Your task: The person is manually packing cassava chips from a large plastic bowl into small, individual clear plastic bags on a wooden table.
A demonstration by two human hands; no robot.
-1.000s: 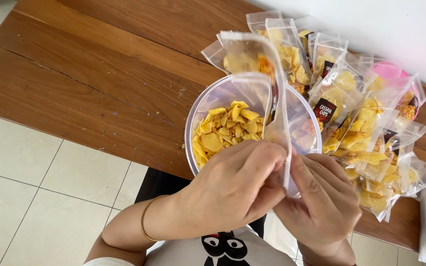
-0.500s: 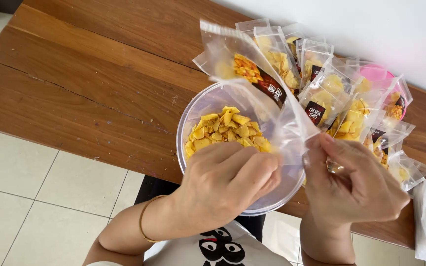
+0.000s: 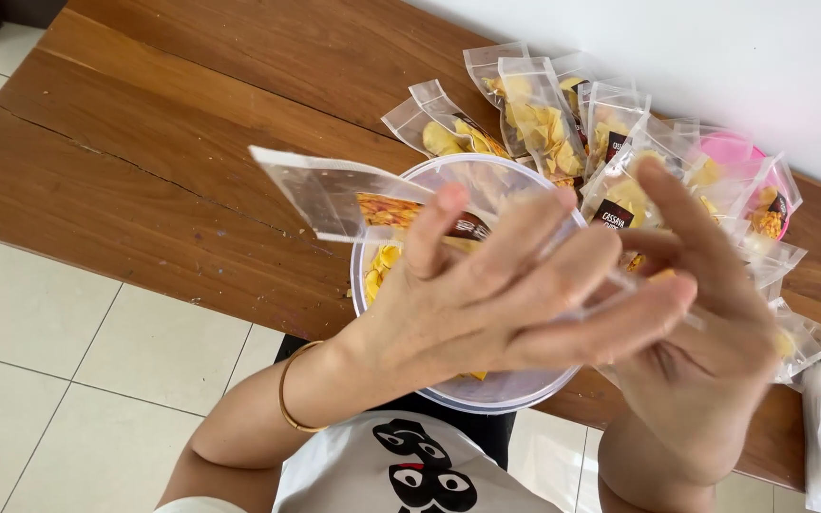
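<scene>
Above clear bowl (image 3: 525, 394) of yellow chips, small clear pouch (image 3: 334, 195) pressed flat between my left hand (image 3: 486, 304) and right hand (image 3: 705, 323), fingers extended, together; risk: unsealed pouch slips, chips spill onto wooden table (image 3: 144, 142)

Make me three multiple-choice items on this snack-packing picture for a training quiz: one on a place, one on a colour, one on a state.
1. Where does the clear bowl of chips stand?
A. on the floor tiles
B. at the near edge of the wooden bench
C. on a shelf

2. What colour is the bangle on the left wrist?
A. gold
B. blue
C. black

3. How is the small clear bag?
A. lying on the floor
B. pressed between the left hand and right hand
C. inside the bowl

Answers: 1 B, the bowl's rim overhangs the bench edge; 2 A, it glints gold; 3 B, both flat palms sandwich it above the bowl.
</scene>
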